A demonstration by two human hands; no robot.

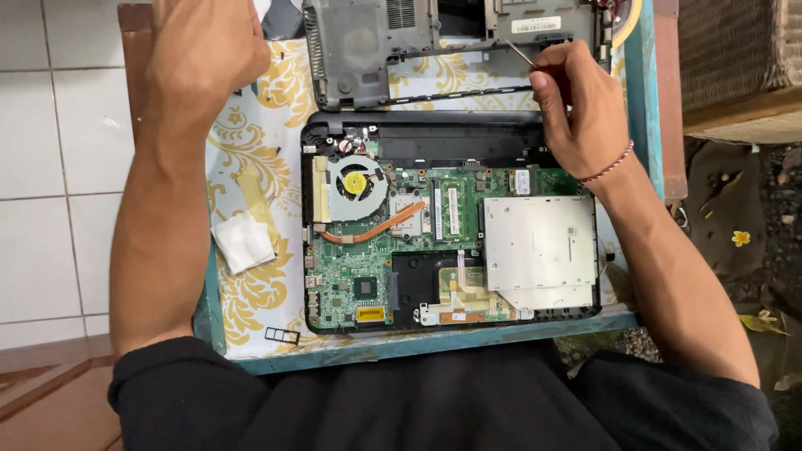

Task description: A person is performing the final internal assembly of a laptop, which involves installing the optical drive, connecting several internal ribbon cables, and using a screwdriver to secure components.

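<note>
An opened laptop base [451,221] lies on the table before me, its green circuit board, round cooling fan [356,182], copper heat pipe and silver optical drive [539,242] exposed. My right hand [576,104] hovers over the laptop's far right corner, fingers closed on a thin screwdriver [520,53] whose metal shaft points up and left. My left hand [209,46] rests at the far left edge of the table, fingers curled; whether it holds anything is hidden.
A removed grey bottom cover [368,50] lies beyond the laptop. A white folded cloth [244,240] and a small black frame piece [281,336] sit on the yellow-patterned tablecloth [251,150] at the left. Tiled floor lies left, dirt ground right.
</note>
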